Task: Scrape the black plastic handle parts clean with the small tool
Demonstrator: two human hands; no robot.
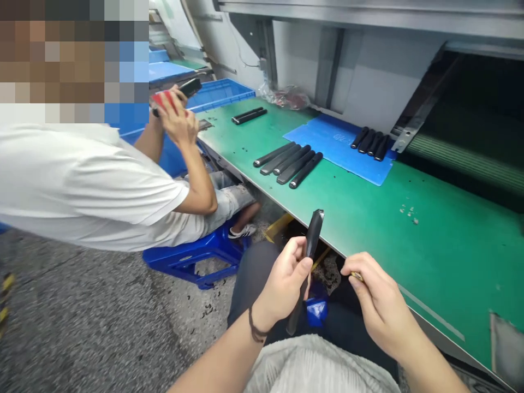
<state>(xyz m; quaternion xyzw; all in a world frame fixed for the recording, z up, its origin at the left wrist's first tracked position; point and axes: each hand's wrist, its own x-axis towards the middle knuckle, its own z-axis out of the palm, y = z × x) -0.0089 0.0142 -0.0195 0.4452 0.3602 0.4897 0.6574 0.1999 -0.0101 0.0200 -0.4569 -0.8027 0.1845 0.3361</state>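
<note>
My left hand (pixel 290 278) is wrapped round a long black handle-like piece (pixel 314 232), tilted with its shiny upper end pointing away from me. Its lower end comes out beneath my palm, above my lap. To the right, at the table edge, my right hand (pixel 374 295) pinches a small yellowish object (pixel 357 276); most of it is hidden by the fingers, so I cannot tell its kind. The two hands are apart. Beyond them, a row of several similar black pieces (pixel 289 164) lies on the green table (pixel 364 229), partly touching a blue sheet (pixel 327 142).
More black pieces (pixel 370 143) lie on the sheet's far end, beside a dark conveyor opening (pixel 470 136). Two others (pixel 249 115) rest farther left. A co-worker (pixel 82 180) sits at left on a blue stool (pixel 196 256), holding a dark piece and something red. Blue crates (pixel 223 94) stand behind.
</note>
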